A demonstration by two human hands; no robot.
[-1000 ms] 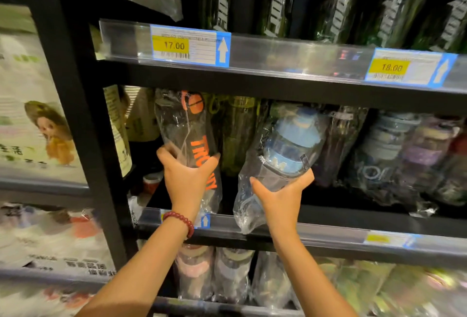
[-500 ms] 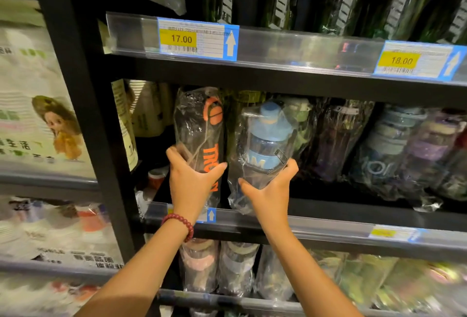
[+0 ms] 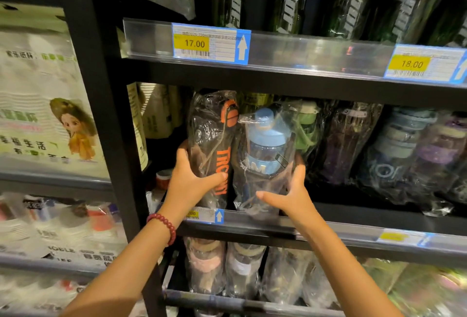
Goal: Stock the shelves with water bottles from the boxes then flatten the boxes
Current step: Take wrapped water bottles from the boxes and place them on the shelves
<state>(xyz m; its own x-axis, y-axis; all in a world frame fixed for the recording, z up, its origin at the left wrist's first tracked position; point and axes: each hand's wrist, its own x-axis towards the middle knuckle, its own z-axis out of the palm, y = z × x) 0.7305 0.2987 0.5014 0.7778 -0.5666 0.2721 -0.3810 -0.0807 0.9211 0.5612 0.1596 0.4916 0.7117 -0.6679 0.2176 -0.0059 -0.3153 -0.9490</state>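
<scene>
Bottles stand wrapped on the middle shelf [image 3: 328,223], left end. Seat each upright, base fully behind the front rail, labels forward, before letting go. Left hand [image 3: 188,182] wraps the dark bottle [image 3: 212,145] at 9 o'clock of the blue bottle [image 3: 262,152]. Right hand [image 3: 288,195], fingers spread, cups the blue one low. Both arms reach up and forward.

Both arms reach forward; left hand [image 3: 188,180] curled in a grip, right hand [image 3: 290,194] likewise, thumb spread.
</scene>
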